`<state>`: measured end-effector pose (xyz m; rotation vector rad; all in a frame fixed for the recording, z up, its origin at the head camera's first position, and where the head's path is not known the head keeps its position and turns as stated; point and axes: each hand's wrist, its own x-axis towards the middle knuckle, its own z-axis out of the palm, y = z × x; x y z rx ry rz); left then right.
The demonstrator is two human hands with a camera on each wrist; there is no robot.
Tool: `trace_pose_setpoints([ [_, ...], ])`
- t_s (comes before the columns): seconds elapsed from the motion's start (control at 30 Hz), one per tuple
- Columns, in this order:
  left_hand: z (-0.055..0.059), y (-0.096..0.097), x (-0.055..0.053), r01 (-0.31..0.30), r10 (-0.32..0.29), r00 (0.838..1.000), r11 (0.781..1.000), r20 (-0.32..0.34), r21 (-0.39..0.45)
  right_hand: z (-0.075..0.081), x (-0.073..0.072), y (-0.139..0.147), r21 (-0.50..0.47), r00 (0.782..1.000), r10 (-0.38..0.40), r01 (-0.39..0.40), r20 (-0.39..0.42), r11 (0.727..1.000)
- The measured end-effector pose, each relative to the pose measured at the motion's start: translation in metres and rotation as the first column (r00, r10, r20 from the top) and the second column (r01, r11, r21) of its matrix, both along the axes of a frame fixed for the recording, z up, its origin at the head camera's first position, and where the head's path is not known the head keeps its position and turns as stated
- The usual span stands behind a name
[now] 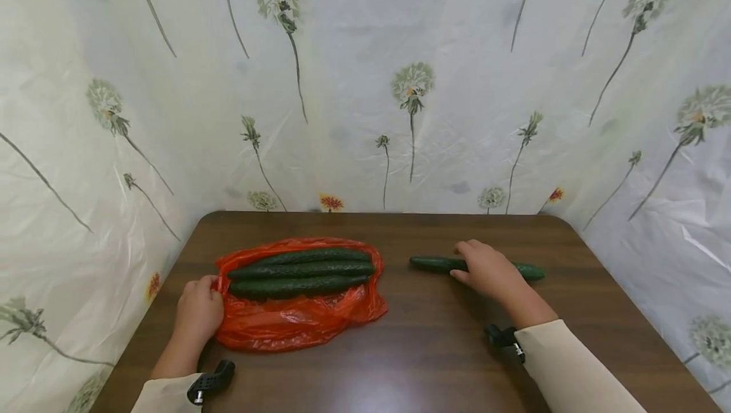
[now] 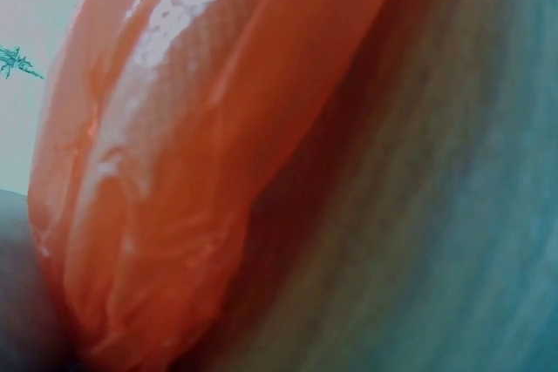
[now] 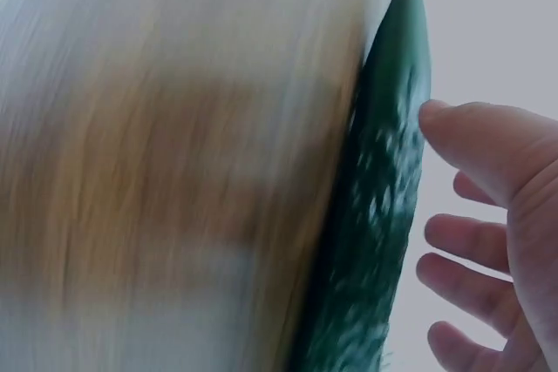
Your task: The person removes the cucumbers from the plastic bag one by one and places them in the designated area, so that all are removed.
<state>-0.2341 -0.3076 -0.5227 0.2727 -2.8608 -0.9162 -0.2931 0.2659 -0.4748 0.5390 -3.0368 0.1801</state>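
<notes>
Red plastic bag (image 1: pixel 297 318), left of centre, was pinched by the left hand (image 1: pixel 198 311); the right hand (image 1: pixel 485 270) lay relaxed over a loose cucumber (image 1: pixel 434 264), which might roll away.

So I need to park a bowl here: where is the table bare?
The table is bare along the near edge between the two sleeves, between the red bag and the lone cucumber, and in the far strip by the curtain. The left side is crowded: three cucumbers on the bag.
</notes>
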Motion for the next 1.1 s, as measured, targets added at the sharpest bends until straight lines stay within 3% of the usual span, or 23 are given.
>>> trace_pose_setpoints([
  [0.17,0.001,0.000,0.000,0.004,-0.004,1.000,1.000,-0.003,0.003,0.002,0.003,-0.022,-0.015,0.999,0.029,-0.030,-0.042,0.999],
  [0.43,0.000,0.000,0.004,0.000,0.000,1.000,1.000,-0.001,-0.005,-0.008,0.002,-0.061,-0.061,0.997,0.066,-0.069,-0.039,0.996],
  [0.7,0.001,0.001,0.003,-0.002,0.002,1.000,1.000,0.005,0.004,-0.008,0.002,-0.093,-0.126,0.994,0.101,-0.106,-0.043,0.986],
  [1.1,-0.001,0.000,0.001,0.009,-0.009,1.000,1.000,-0.019,-0.002,-0.008,0.007,-0.126,-0.219,0.995,0.081,-0.093,-0.059,0.971],
])
